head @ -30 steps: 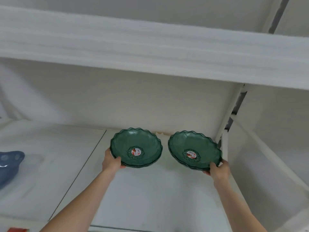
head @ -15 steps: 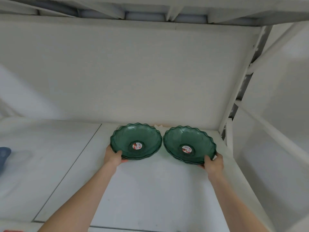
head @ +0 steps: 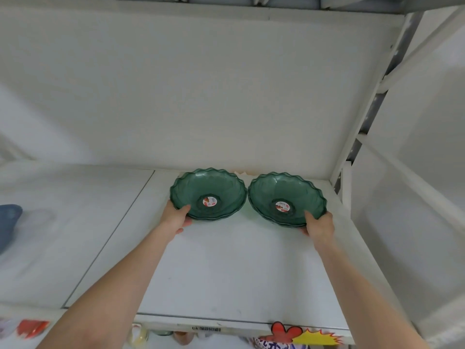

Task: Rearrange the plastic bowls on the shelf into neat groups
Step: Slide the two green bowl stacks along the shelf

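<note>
Two small stacks of dark green scalloped plastic bowls sit side by side at the back of the white shelf [head: 226, 268], almost touching. Each top bowl has a round red-and-white sticker in its middle. My left hand [head: 175, 217] grips the front-left rim of the left bowl stack [head: 208, 190], thumb inside the bowl. My right hand [head: 318, 226] grips the front-right rim of the right bowl stack [head: 284, 195], thumb over the rim. Both stacks appear to rest on the shelf.
A blue plastic bowl [head: 8, 220] shows partly at the far left on the neighbouring shelf panel. The white back wall stands just behind the green bowls, and a white upright post [head: 352, 147] borders them on the right. Red and yellow price tags [head: 302, 335] hang at the shelf's front edge.
The view has tilted down, so the upper shelf board has left the frame and the front edge now shows. Both hands keep their grip; the two stacks sit closer together and further back.
</note>
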The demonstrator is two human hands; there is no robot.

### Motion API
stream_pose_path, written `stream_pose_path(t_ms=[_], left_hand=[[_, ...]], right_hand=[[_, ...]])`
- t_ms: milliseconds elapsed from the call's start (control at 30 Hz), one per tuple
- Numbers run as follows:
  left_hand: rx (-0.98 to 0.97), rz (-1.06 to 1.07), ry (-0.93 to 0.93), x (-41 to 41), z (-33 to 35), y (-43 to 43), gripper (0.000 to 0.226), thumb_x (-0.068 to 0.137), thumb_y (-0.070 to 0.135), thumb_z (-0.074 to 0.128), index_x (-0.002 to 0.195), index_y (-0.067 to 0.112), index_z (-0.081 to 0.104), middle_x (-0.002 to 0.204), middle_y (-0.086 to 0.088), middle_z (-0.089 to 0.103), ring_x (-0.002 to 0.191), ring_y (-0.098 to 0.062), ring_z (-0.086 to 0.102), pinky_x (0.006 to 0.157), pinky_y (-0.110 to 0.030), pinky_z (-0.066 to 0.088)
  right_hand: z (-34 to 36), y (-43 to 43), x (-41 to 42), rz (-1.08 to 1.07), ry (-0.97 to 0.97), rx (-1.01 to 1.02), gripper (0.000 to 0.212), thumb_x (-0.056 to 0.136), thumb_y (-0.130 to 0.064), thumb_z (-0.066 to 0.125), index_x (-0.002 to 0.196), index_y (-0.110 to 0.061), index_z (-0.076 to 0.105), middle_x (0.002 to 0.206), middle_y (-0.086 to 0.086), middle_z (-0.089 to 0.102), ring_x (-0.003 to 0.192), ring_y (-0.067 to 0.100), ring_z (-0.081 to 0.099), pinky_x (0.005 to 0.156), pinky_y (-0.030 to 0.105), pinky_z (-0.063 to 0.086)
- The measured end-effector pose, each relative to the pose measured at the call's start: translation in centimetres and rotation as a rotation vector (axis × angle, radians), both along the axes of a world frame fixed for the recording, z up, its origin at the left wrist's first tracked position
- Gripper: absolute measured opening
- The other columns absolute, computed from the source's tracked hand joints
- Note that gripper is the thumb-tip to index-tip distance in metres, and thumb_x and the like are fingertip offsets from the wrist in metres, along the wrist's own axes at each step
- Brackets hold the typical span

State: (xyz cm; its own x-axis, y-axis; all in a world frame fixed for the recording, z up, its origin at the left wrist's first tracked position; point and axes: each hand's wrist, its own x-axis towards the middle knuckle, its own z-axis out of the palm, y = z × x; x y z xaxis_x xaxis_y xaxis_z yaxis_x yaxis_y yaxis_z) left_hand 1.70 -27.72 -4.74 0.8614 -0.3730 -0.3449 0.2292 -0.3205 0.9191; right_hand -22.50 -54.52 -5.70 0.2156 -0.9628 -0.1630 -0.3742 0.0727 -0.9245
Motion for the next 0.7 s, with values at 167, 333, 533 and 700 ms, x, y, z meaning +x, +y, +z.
stream_pose_path(t_ms=[167, 333, 533, 700], left_hand=[[0.34, -0.124, -0.281, -0.2, 1.1, 1.3, 0.046, 0.093, 0.042, 0.051, 0.124, 0.009, 0.055, 0.117, -0.017, 0.065, 0.106, -0.035, 0.061, 0.088, -0.037, 0.049], [0.691, -0.23, -0.526, -1.3, 3.3, 4.3, 0.068, 0.092, 0.056, 0.041, 0.139, 0.007, 0.038, 0.136, -0.017, 0.052, 0.123, -0.037, 0.049, 0.092, -0.042, 0.045], [0.875, -0.186, -0.674, -3.4, 6.1, 10.5, 0.081, 0.092, 0.061, 0.032, 0.152, 0.009, 0.016, 0.158, -0.015, 0.024, 0.146, -0.032, 0.019, 0.115, -0.048, 0.024], [0.929, -0.128, -0.701, -4.2, 7.4, 17.0, 0.081, 0.091, 0.065, 0.029, 0.153, 0.016, 0.013, 0.161, -0.013, 0.016, 0.149, -0.03, 0.009, 0.118, -0.049, 0.016]], right_hand=[[1.5, 1.3, -0.9, 0.091, 0.243, -0.074, 0.066, 0.088, -0.035, 0.059, 0.134, 0.003, 0.032, 0.127, 0.025, 0.054, 0.111, 0.042, 0.054, 0.085, 0.039, 0.044], [3.7, 3.7, -1.8, 0.223, 0.53, -0.257, 0.084, 0.087, -0.047, 0.055, 0.149, -0.009, 0.013, 0.148, 0.018, 0.035, 0.131, 0.041, 0.037, 0.105, 0.053, 0.033], [6.7, 8.1, -2.8, 0.37, 0.723, -0.502, 0.087, 0.085, -0.057, 0.05, 0.15, -0.013, 0.013, 0.156, 0.014, 0.024, 0.142, 0.034, 0.023, 0.109, 0.052, 0.026], [8.7, 13.0, -2.1, 0.476, 0.784, -0.627, 0.084, 0.085, -0.065, 0.042, 0.15, -0.019, 0.013, 0.159, 0.009, 0.019, 0.146, 0.028, 0.017, 0.112, 0.051, 0.021]])
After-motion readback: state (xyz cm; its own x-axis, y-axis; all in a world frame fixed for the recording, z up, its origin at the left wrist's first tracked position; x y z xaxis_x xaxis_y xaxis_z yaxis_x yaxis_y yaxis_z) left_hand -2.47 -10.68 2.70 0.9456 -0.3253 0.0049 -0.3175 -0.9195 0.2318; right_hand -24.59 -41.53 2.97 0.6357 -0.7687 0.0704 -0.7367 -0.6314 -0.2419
